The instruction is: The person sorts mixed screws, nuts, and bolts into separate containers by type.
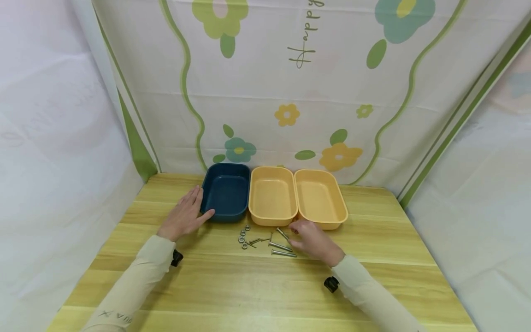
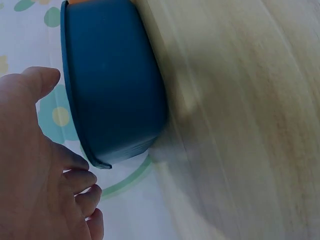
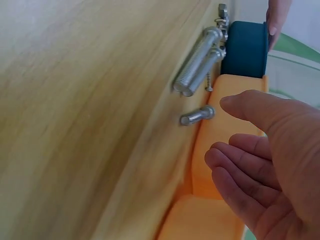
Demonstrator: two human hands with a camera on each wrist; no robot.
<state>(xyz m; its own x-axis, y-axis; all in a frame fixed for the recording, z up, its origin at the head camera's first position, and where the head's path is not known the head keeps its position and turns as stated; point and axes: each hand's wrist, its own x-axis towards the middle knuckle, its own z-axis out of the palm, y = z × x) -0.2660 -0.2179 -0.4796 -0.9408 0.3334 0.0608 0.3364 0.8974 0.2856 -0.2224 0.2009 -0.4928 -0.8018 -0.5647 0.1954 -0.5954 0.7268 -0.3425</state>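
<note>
My left hand [image 1: 184,216] is at the left side of a dark blue tray [image 1: 226,216], thumb spread toward its near corner. In the left wrist view, the fingers [image 2: 82,179] lie beside the tray's rim. My right hand [image 1: 314,240] is over the table just in front of the yellow trays, with nothing visible in its grasp. The right wrist view shows its thumb apart from the loosely bent fingers. A short bolt [image 3: 197,116] lies close to that thumb. Two longer bolts [image 1: 280,246] lie beside it, nearer the table's front.
A middle yellow tray [image 1: 273,221] and a right yellow tray [image 1: 323,225] stand in a row with the blue one against a flowered cloth backdrop [image 1: 257,83]. Several hex nuts [image 1: 242,239] and small brass-coloured screws [image 1: 255,240] lie on the wooden table [image 1: 249,295] left of the bolts.
</note>
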